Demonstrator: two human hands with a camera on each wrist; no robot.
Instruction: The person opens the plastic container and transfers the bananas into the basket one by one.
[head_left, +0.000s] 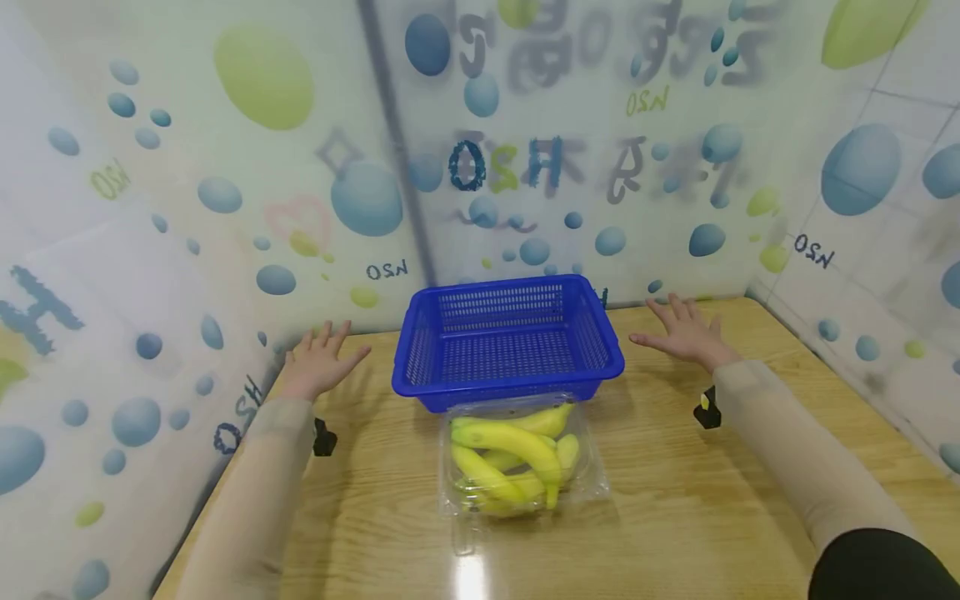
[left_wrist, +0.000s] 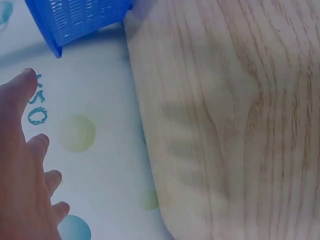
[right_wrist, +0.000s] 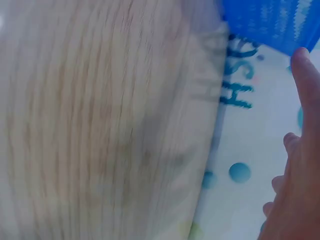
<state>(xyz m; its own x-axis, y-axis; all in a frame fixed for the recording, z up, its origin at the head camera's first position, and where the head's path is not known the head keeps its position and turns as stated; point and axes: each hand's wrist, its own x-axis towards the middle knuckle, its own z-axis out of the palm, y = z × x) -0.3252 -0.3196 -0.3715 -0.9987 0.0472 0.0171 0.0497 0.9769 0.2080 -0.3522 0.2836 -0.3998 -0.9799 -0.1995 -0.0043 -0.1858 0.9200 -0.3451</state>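
My left hand [head_left: 317,364] is held out with spread fingers, left of a blue plastic basket [head_left: 405,389]. On the basket's other side, my right hand [head_left: 684,335] is spread the same way, its thumb toward the basket. Neither hand holds anything. No contents show inside the basket, which has slotted walls and base. In front of it lies a clear plastic box [head_left: 594,490] with several yellow bananas [head_left: 517,442] inside. Both wrist views show the hands apart from the basket, with part of it [left_wrist: 85,20] at the top.
Everything stands on a wood-grain table [head_left: 375,517]. A white curtain [head_left: 322,167] printed with blue and green dots and "H2O" lettering closes off the back and both sides. Small black devices sit at the left wrist [head_left: 324,438] and right wrist [head_left: 707,410].
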